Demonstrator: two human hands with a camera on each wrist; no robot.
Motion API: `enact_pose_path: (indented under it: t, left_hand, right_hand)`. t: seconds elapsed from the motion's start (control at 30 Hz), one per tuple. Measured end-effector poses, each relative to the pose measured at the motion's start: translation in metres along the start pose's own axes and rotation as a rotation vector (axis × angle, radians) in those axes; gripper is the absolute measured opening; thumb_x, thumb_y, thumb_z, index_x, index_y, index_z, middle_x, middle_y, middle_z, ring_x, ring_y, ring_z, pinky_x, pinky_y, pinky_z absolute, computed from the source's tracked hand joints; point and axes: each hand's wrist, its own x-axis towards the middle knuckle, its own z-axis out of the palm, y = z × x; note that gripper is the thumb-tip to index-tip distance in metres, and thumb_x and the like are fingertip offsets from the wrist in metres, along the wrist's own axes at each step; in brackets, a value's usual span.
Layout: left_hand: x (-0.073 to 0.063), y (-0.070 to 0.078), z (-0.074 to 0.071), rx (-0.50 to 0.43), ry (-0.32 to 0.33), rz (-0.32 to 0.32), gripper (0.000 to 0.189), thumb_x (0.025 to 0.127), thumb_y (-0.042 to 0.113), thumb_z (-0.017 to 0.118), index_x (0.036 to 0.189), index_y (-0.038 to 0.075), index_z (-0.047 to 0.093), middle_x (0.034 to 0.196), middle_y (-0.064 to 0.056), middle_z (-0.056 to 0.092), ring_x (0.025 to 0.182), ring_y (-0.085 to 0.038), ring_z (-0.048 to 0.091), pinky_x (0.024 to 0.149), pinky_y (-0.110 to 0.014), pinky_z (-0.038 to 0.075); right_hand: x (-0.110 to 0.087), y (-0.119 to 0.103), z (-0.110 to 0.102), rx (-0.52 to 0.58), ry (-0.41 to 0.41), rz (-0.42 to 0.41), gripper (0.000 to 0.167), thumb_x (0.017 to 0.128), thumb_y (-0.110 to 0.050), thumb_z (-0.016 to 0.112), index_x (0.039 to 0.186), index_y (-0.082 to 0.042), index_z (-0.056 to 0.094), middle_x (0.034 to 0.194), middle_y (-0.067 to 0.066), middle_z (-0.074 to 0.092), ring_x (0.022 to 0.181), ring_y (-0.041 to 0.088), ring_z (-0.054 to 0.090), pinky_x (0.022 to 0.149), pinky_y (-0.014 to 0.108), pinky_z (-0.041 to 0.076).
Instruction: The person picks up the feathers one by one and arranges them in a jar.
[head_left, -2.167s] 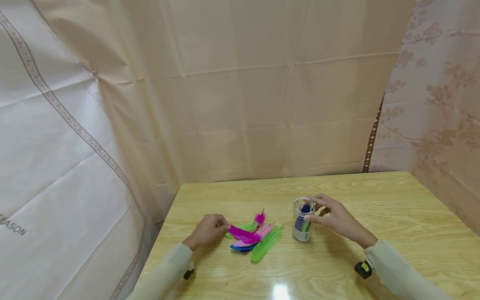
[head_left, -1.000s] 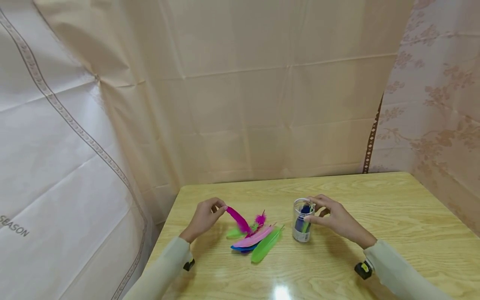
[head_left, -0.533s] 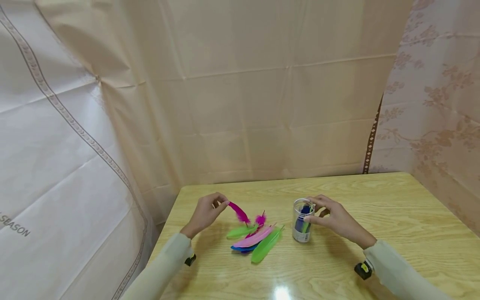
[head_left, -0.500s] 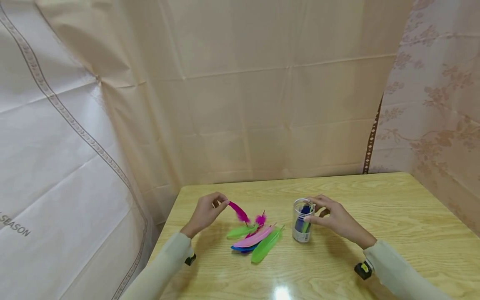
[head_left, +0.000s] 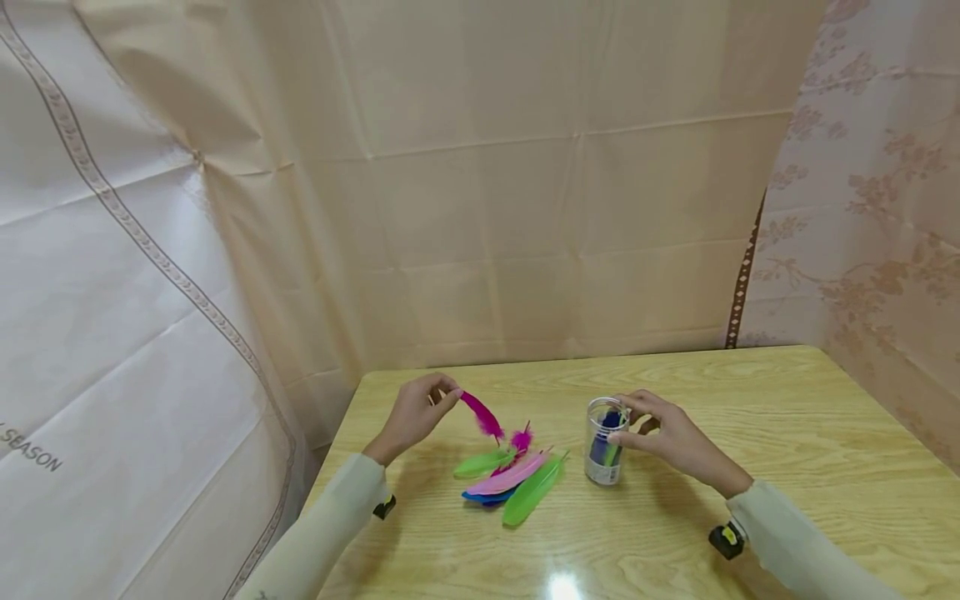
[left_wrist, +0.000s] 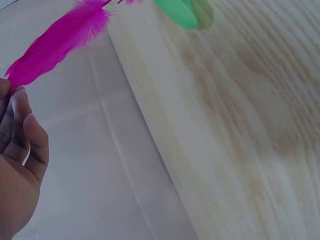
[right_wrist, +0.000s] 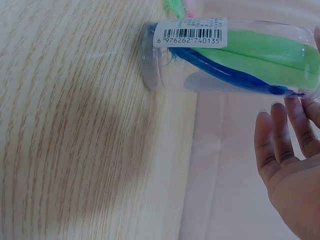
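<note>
Between thumb and fingertips, my left hand pinches the tip of a magenta feather, whose quill end points down towards the pile. That pile on the table holds a light pink feather, green feathers, a blue one and another magenta one. To its right, a clear glass jar stands upright with blue and green feathers inside. My right hand grips the jar near its rim. In the right wrist view, a barcode label shows on the jar's lower part.
Everything lies on a light wood-grain table. Beige cloth hangs behind its far edge, white cloth at the left and flowered cloth at the right. Each wrist wears a small black device.
My left hand has lifted the magenta feather off the pile, moving up and away towards the far edge. My right hand and the jar have stayed put.
</note>
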Motion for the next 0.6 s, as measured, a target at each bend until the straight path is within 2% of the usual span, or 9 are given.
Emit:
enact_pose_path:
  t: [0.27,0.6]
  left_hand:
    - [0.008,0.009,0.0,-0.011,-0.001,0.003,0.01,0.103,0.026,0.067,0.099,0.019,0.072,0.086,0.011,0.067,0.069,-0.012,0.059,0.055,-0.029,0.049]
    - [0.019,0.02,0.001,-0.048,0.024,0.08,0.011,0.102,0.024,0.068,0.1,0.015,0.074,0.089,0.006,0.069,0.067,-0.01,0.059,0.056,-0.028,0.05]
  right_hand:
    - [0.002,0.003,0.0,-0.002,-0.002,0.002,0.06,0.093,-0.038,0.078,0.145,-0.015,0.059,0.121,-0.002,0.061,0.105,0.02,0.056,0.087,0.033,0.053]
    - [0.001,0.003,0.0,-0.004,0.001,0.01,0.061,0.093,-0.038,0.078,0.146,-0.015,0.058,0.123,0.001,0.062,0.105,0.022,0.056,0.086,0.032,0.053]
